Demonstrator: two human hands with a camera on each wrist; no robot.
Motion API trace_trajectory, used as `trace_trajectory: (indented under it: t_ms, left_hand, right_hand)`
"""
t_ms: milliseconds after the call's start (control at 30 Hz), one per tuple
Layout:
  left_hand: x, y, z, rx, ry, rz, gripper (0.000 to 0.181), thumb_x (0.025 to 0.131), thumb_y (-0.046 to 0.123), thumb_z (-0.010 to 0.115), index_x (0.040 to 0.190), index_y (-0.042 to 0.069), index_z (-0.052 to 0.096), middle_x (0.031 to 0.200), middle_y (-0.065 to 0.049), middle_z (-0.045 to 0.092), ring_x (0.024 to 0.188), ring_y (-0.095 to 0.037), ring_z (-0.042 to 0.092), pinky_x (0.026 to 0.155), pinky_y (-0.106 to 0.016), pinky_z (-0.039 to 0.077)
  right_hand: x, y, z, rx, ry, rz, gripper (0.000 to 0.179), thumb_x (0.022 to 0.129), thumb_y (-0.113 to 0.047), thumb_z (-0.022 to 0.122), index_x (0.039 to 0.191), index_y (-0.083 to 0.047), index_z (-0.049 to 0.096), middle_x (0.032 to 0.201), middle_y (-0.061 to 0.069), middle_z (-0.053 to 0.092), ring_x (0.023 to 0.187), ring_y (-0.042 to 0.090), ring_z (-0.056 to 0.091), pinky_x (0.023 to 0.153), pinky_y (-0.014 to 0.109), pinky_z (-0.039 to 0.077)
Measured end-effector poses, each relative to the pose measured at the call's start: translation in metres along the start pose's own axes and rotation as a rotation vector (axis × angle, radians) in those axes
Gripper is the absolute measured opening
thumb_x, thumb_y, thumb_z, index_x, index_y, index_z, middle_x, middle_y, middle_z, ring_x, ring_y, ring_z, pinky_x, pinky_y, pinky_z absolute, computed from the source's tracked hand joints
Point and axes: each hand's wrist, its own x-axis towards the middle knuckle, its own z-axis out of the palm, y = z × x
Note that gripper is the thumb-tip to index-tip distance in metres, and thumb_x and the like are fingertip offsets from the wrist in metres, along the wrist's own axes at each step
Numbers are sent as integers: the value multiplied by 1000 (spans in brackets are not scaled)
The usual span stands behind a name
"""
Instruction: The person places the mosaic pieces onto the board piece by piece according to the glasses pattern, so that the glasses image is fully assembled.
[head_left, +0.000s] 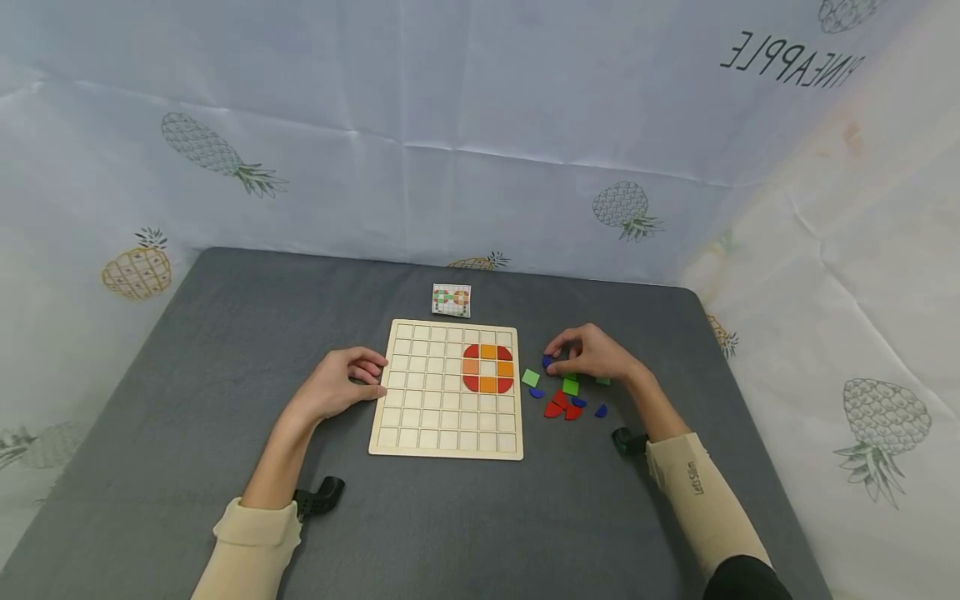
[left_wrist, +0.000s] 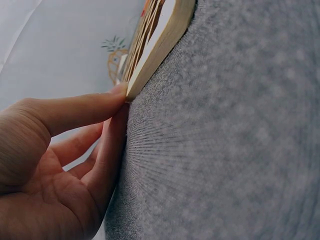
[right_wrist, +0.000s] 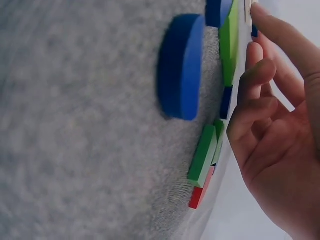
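My left hand (head_left: 341,383) is at the left edge of a square wooden grid board (head_left: 420,417), thumb and fingertips touching its rim. In the left wrist view the thumb lies against the board's edge (left_wrist: 162,47). Red corner pieces and orange squares form a ring (head_left: 488,384) in the board's right half. Right of the board, my right hand (head_left: 596,354) pinches a small blue piece (head_left: 547,362) between thumb and index finger. The right wrist view shows only a sliver of this blue piece (right_wrist: 255,31). Loose green squares (head_left: 530,378), red pieces (head_left: 573,412) and blue half-round pieces (head_left: 602,411) lie below that hand.
A small printed pattern card (head_left: 452,301) stands behind the board. The grey cloth-covered table (head_left: 450,525) ends at a hanging pineapple-print sheet (head_left: 405,200) at the back and sides. Dark wrist devices (head_left: 320,497) sit on both wrists.
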Motion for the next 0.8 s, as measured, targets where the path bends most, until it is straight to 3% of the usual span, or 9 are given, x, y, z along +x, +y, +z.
trace_trajectory:
  t_ms: [267, 433, 600, 800]
  left_hand:
    - [-1, 0, 0, 3, -2, 2, 45, 90, 4, 86, 130, -5, 69, 111, -20, 71, 93, -19, 65, 76, -23, 52]
    - [-1, 0, -1, 0, -2, 1, 44, 90, 3, 86, 130, -5, 70, 111, -20, 71, 93, -19, 65, 76, -23, 52]
    - [0, 1, -1, 2, 0, 4, 45, 89, 3, 87, 129, -6, 70, 111, -21, 72, 92, -18, 65, 77, -23, 52]
    - [0, 2, -1, 2, -2, 4, 45, 89, 3, 87, 129, -6, 70, 111, -21, 72, 92, -18, 65, 77, -22, 52]
  right_hand:
    - [-1, -13, 4, 106, -28, -39, 26, 95, -16, 85, 119, -9, 80, 90, 12, 74, 64, 19, 61, 61, 24, 47]
    - [-1, -29, 10, 137, -50, -69, 28, 96, -14, 84, 121, -5, 77, 102, 17, 78, 69, 31, 67, 63, 25, 52]
    - [0, -42, 19, 186, -101, -79, 29, 97, -13, 82, 123, 0, 74, 105, 15, 79, 72, 27, 72, 65, 29, 58]
    - [2, -49, 29, 232, -163, -134, 25, 101, -9, 77, 123, -1, 72, 104, 13, 78, 66, 28, 66, 61, 29, 54]
